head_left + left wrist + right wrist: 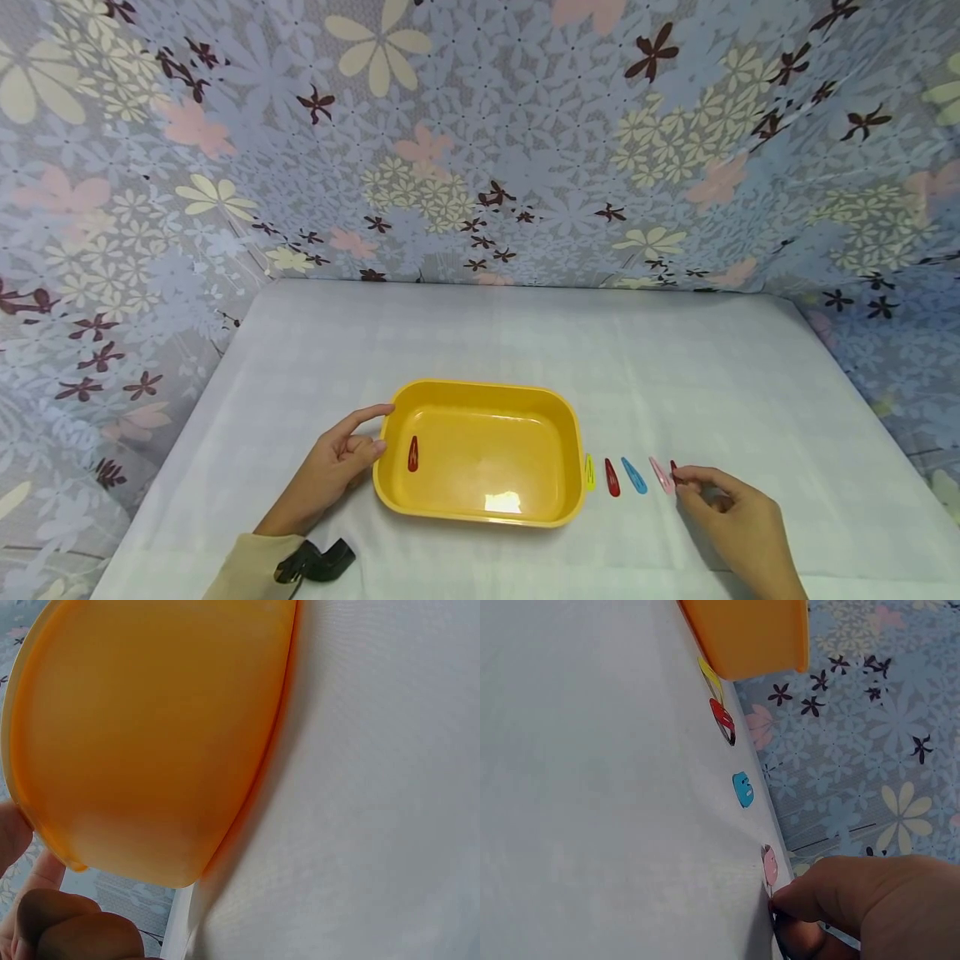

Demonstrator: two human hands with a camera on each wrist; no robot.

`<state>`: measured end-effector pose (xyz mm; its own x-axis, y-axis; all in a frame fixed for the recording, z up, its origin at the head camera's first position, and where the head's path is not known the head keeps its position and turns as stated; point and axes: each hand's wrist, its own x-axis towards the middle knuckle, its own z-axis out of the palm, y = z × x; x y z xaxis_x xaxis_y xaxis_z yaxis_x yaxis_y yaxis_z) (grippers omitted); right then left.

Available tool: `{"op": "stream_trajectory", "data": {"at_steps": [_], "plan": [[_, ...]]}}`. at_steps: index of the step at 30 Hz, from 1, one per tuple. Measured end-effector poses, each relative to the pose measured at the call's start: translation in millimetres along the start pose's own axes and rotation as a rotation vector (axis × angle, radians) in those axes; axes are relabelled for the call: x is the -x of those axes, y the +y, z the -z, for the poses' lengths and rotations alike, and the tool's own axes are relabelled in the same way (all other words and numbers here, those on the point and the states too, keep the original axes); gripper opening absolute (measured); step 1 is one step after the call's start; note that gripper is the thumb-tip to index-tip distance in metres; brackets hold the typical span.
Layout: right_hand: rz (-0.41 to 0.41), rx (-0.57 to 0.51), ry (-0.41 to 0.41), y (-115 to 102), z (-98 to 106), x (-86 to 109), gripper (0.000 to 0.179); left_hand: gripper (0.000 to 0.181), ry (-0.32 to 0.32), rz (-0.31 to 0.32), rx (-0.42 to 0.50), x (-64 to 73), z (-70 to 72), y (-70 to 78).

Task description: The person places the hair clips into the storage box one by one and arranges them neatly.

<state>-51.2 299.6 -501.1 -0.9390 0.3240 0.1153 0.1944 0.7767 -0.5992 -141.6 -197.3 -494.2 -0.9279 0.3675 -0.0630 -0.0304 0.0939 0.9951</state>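
Note:
A dark red hair clip [673, 471] is pinched between the thumb and a finger of my right hand [738, 521], close over the white cloth. Right beside it lies a pink hair clip [662, 475]. My left hand [333, 462] touches the left rim of a yellow tray [480, 518] with the index fingertip and thumb, set apart along the edge; its other fingers are bent. Inside the tray, near its left end, lies one red hair clip [413, 454]. In the left wrist view, the tray's outer wall [150, 735] fills much of the picture.
Between tray and right hand, a yellow clip [590, 472], a red clip [612, 477] and a blue clip [634, 476] lie in a row on the white-covered table [495, 333]. A black device [322, 561] is at the left wrist. Flowered fabric [480, 150] hangs behind.

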Motion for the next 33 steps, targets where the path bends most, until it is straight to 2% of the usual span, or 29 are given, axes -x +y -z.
{"op": "stream_trajectory", "data": {"at_steps": [6,10,15,26,33], "plan": [[-0.029,-0.018,-0.017,1.0,1.4,0.5,0.015,0.050,-0.001,-0.004,-0.004,-0.4,0.1,-0.3],[-0.062,-0.016,-0.055,3.1,4.2,0.7,0.023,0.050,-0.002,0.005,-0.005,-0.4,-0.5,-0.6],[-0.038,-0.009,-0.094,3.8,8.4,0.0,0.033,0.051,0.008,0.033,0.001,1.0,-0.5,-0.6],[-0.015,-0.031,-0.115,3.0,11.3,0.5,0.031,0.051,0.008,0.028,-0.002,0.5,0.4,0.5],[-0.049,-0.037,-0.141,3.2,11.7,0.5,0.040,0.051,0.019,0.051,-0.003,0.8,0.1,-0.2]]}}
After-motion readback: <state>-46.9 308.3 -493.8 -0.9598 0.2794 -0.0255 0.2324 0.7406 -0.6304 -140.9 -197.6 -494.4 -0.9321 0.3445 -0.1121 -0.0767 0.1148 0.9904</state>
